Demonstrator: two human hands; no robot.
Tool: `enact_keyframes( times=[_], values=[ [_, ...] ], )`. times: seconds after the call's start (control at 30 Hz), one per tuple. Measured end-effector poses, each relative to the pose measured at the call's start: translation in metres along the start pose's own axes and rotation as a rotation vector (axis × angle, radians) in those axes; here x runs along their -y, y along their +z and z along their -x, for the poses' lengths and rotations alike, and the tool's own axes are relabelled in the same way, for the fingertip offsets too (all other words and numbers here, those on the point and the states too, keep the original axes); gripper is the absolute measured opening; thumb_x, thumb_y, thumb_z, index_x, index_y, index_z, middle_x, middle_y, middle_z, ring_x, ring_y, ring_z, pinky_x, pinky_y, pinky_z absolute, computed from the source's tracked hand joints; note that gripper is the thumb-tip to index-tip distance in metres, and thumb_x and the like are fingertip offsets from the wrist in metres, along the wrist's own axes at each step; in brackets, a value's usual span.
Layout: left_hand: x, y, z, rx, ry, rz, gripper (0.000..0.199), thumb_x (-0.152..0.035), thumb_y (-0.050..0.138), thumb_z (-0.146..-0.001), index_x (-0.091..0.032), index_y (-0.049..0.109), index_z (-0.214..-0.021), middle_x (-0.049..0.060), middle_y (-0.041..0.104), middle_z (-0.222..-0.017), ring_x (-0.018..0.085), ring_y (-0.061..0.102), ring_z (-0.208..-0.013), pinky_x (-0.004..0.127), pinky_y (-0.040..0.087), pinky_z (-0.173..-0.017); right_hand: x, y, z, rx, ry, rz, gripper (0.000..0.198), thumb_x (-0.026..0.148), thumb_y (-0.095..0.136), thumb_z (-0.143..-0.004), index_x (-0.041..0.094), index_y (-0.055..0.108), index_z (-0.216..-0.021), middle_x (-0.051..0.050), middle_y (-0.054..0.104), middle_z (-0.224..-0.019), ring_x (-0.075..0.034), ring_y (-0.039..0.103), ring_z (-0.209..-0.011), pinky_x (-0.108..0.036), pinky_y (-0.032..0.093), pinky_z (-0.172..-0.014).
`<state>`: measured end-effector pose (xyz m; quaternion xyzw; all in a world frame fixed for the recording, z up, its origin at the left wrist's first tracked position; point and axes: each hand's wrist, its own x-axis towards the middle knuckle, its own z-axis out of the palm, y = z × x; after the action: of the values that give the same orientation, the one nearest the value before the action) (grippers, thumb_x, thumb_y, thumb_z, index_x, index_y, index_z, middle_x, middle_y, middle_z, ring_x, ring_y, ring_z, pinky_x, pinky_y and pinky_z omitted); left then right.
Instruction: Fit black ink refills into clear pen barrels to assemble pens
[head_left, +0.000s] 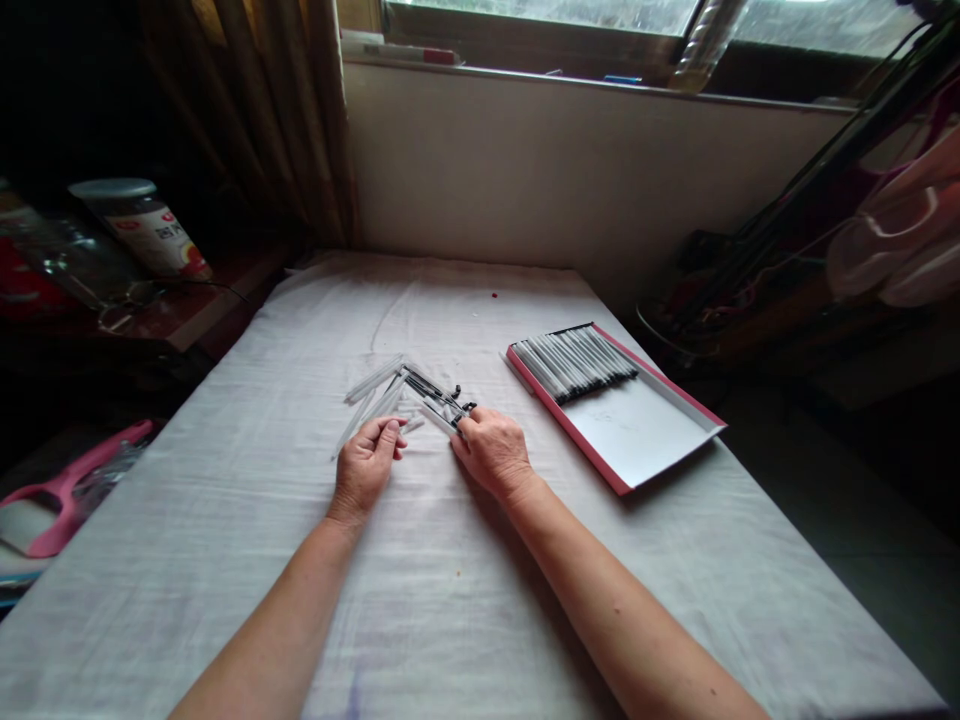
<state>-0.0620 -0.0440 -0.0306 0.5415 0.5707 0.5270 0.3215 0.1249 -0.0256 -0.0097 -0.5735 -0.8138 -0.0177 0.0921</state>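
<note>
Since the small parts lie loose on the pale cloth (390,600) straight in front of me, both my forearms come in over the near side of the table and my hands meet them at the middle. My left hand (367,460) is curled with the thumb pressed to the fingers, just beside the near ends of the clear tubes (371,379); whether anything thin is pinched there I cannot tell. My right hand (491,447) reaches down among the small black pieces (457,391), its fingers bent over and their tips mostly hidden from me, so I cannot say if they are closed on one or only touching. The slim dark rods (429,384) lie between the tubes and my right hand, sloping towards it, which I judge keeps each kind within a short reach. To my right, near but apart from the hand, sits the shallow red-edged tray (574,437), where the slender black-ended sticks (577,362) rest side by side at the far end. I take it the walls are there to stop them rolling, and the close row to save space, the near part of the white floor being bare.
</note>
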Motion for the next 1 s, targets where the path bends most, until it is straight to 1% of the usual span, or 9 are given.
enact_keyframes(
  times=[0.2, 0.27, 0.4, 0.47, 0.53, 0.67, 0.77, 0.9, 1.0],
  values=[
    [0.001, 0.002, 0.003, 0.028, 0.082, -0.103, 0.03, -0.042, 0.052, -0.089, -0.017, 0.069, -0.093, 0.001, 0.065, -0.064, 0.012, 0.06, -0.055, 0.023, 0.05, -0.054, -0.006, -0.005, 0.003, 0.002, 0.049, 0.041, 0.025, 0.029, 0.049, -0.093, 0.019, 0.07, -0.084, -0.01, 0.069, -0.091, -0.02, 0.063, -0.078, -0.028, 0.037, -0.064],
    [-0.001, 0.003, 0.005, 0.01, 0.209, -0.21, 0.026, -0.038, 0.052, -0.09, -0.019, 0.069, -0.097, 0.003, 0.07, -0.075, 0.014, 0.064, -0.065, 0.025, 0.053, -0.061, -0.009, -0.007, 0.009, -0.043, 0.062, 0.005, 0.025, 0.031, 0.05, -0.093, 0.02, 0.07, -0.084, -0.008, 0.069, -0.092, -0.019, 0.062, -0.078, -0.027, 0.036, -0.064],
    [-0.01, 0.005, 0.011, -0.026, 0.554, -0.481, 0.024, -0.029, 0.056, -0.09, -0.022, 0.067, -0.11, 0.009, 0.068, -0.111, 0.021, 0.063, -0.101, 0.036, 0.049, -0.091, -0.014, -0.007, 0.024, -0.145, -0.029, -0.144, 0.019, 0.031, 0.054, -0.092, 0.022, 0.07, -0.087, -0.006, 0.068, -0.091, -0.017, 0.062, -0.082, -0.024, 0.038, -0.065],
    [-0.013, 0.005, 0.013, -0.033, 0.641, -0.601, 0.026, -0.027, 0.057, -0.09, -0.023, 0.065, -0.114, 0.01, 0.065, -0.12, 0.025, 0.059, -0.112, 0.041, 0.044, -0.097, -0.015, -0.004, 0.029, -0.194, -0.088, -0.234, 0.018, 0.031, 0.054, -0.092, 0.022, 0.07, -0.089, -0.005, 0.068, -0.089, -0.017, 0.062, -0.081, -0.024, 0.039, -0.066],
    [-0.013, 0.004, 0.014, -0.012, 0.683, -0.698, 0.025, -0.027, 0.056, -0.09, -0.024, 0.065, -0.114, 0.009, 0.067, -0.117, 0.026, 0.059, -0.111, 0.043, 0.042, -0.096, -0.017, -0.001, 0.032, -0.241, -0.108, -0.32, 0.018, 0.031, 0.054, -0.092, 0.022, 0.069, -0.091, -0.005, 0.067, -0.089, -0.017, 0.062, -0.079, -0.024, 0.041, -0.067],
    [-0.008, 0.002, 0.013, 0.104, 0.692, -0.761, 0.02, -0.03, 0.051, -0.094, -0.022, 0.067, -0.103, 0.005, 0.073, -0.095, 0.022, 0.066, -0.088, 0.038, 0.044, -0.083, -0.021, 0.004, 0.031, -0.297, -0.056, -0.497, 0.018, 0.028, 0.053, -0.092, 0.021, 0.069, -0.093, -0.005, 0.068, -0.088, -0.016, 0.063, -0.077, -0.024, 0.045, -0.07],
    [-0.004, 0.001, 0.012, 0.116, 0.642, -0.755, 0.023, -0.033, 0.047, -0.096, -0.02, 0.065, -0.1, 0.006, 0.073, -0.093, 0.021, 0.067, -0.082, 0.033, 0.046, -0.075, -0.024, 0.003, 0.026, -0.32, 0.018, -0.564, 0.02, 0.027, 0.05, -0.093, 0.021, 0.069, -0.093, -0.006, 0.069, -0.088, -0.017, 0.064, -0.08, -0.024, 0.045, -0.073],
    [0.0, -0.001, 0.009, 0.028, 0.52, -0.738, 0.024, -0.033, 0.044, -0.096, -0.019, 0.062, -0.103, 0.007, 0.073, -0.093, 0.021, 0.069, -0.08, 0.03, 0.048, -0.072, -0.022, 0.001, 0.018, -0.227, 0.131, -0.428, 0.017, 0.028, 0.055, -0.09, 0.024, 0.072, -0.091, -0.003, 0.07, -0.091, -0.017, 0.064, -0.081, -0.024, 0.042, -0.068],
    [0.003, -0.002, 0.007, 0.01, 0.435, -0.72, 0.022, -0.033, 0.046, -0.094, -0.019, 0.061, -0.104, 0.007, 0.074, -0.093, 0.022, 0.069, -0.08, 0.03, 0.05, -0.071, -0.014, 0.0, 0.014, -0.097, 0.114, -0.268, 0.014, 0.034, 0.06, -0.086, 0.026, 0.072, -0.086, -0.003, 0.069, -0.093, -0.018, 0.062, -0.085, -0.025, 0.04, -0.066]
  ],
)
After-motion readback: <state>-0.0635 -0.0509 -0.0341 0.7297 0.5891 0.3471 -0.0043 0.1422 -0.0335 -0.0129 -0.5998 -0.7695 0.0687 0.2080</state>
